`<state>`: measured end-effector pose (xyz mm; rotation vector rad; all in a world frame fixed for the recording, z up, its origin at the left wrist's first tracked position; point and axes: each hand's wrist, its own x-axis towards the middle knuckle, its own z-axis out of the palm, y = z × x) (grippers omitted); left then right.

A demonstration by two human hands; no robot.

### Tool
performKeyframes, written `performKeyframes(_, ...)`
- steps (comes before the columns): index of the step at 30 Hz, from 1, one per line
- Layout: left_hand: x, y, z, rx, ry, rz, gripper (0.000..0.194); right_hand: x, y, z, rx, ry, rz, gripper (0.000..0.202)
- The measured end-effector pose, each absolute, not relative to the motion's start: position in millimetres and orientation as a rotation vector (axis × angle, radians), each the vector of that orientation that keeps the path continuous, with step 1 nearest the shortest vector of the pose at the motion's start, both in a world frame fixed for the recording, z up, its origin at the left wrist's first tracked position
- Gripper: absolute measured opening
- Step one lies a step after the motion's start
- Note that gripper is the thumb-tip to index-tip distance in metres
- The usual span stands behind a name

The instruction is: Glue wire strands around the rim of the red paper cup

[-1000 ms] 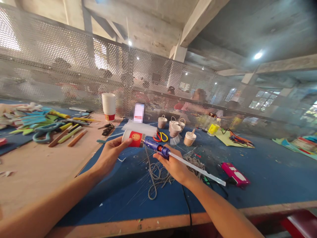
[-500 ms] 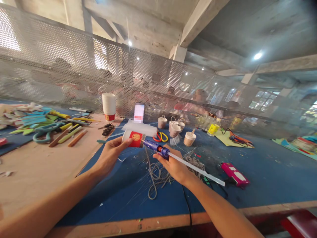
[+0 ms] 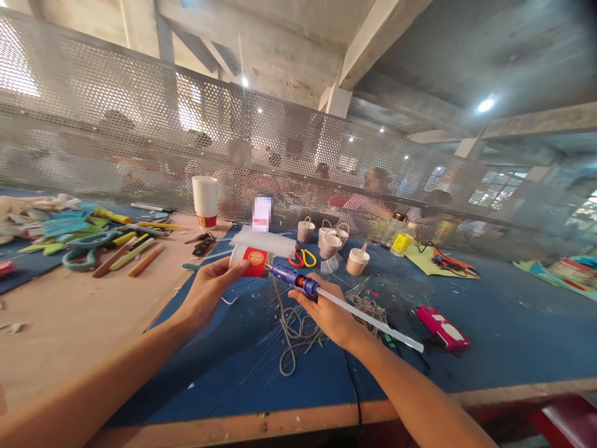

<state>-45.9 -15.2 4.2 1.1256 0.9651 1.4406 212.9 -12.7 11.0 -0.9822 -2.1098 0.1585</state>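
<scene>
A red and white paper cup (image 3: 255,262) lies on its side in the air, gripped by my left hand (image 3: 209,289). My right hand (image 3: 329,309) is wrapped round a blue glue gun (image 3: 293,278), with a long clear glue stick (image 3: 368,318) poking out of its back. The gun's nozzle is at the cup's right end; whether they touch is too small to tell. Grey cord (image 3: 293,339) lies tangled on the blue mat (image 3: 224,373) below, one strand rising towards the nozzle.
Small handled cups (image 3: 330,245), red-yellow scissors (image 3: 305,257) and a yellow-labelled bottle (image 3: 402,241) stand or lie behind. Stacked paper cups (image 3: 205,198) and teal scissors (image 3: 88,249) are left, a magenta box (image 3: 443,328) right. People sit beyond a perforated screen (image 3: 280,143).
The cup has turned slightly in my left hand, so its round print shows a little differently. My right hand and the glue gun have barely moved.
</scene>
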Motion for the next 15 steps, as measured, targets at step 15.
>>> performKeyframes(15, -45.2, -15.5, 6.6, 1.138, 0.972, 1.457, 0.034, 213.6, -12.3, 10.5, -1.0, -2.126, 0.106, 0.046)
